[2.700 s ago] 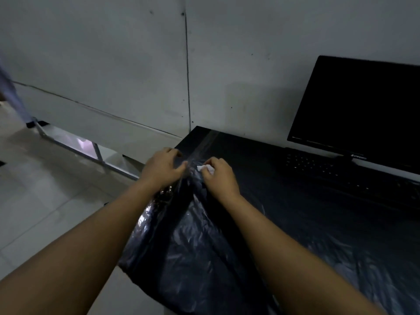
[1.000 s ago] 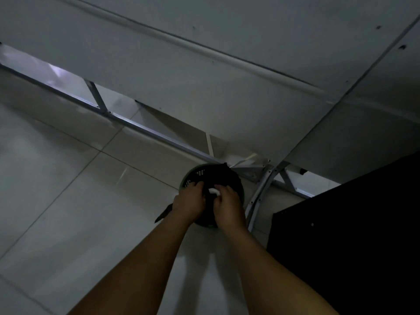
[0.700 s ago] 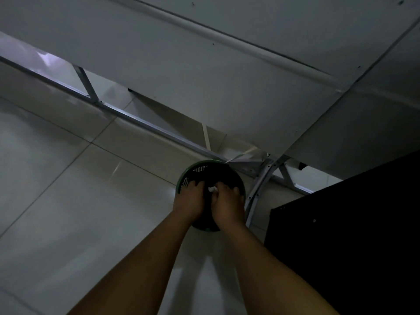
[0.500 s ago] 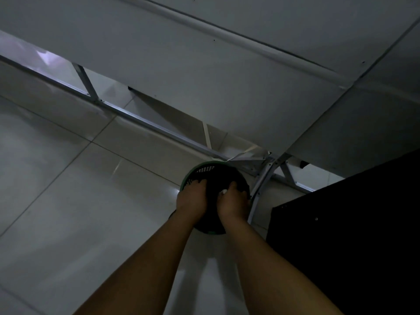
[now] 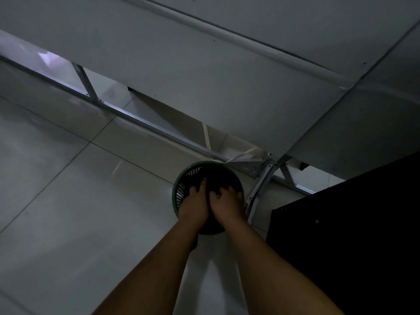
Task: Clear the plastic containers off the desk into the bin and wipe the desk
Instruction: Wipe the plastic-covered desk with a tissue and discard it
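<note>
View: the head camera looks steeply down past both bare forearms to the floor beside the desk; the light is dim.
Bin: a round green mesh bin (image 5: 181, 192) stands on the pale tiled floor (image 5: 68, 212), just left of the desk's corner and in front of the wall's metal frame. Its inside is dark; a black liner or bag seems to fill it, but the frame is too dark to be sure.
Left hand: the left hand (image 5: 195, 206) reaches into the bin's mouth on the left side, back of the hand up. Its fingers (image 5: 202, 186) stretch forward and down onto the dark stuff inside, fairly straight; whether they pinch anything I cannot tell.
Right hand: the right hand (image 5: 227, 205) is just beside the left one, nearly touching it, over the bin's right half. Its fingers bend down into the dark inside, and whether they grip anything cannot be made out.
Containers: no plastic container can be made out; whatever lies in the bin is hidden by the hands and the dark.
Desk: only a black corner of the desk (image 5: 352, 235) shows at the right edge, well above the floor and near the bin.
Wall: a grey panelled wall (image 5: 204, 76) runs across the top, with a silver metal frame (image 5: 136, 120) along its foot.
</note>
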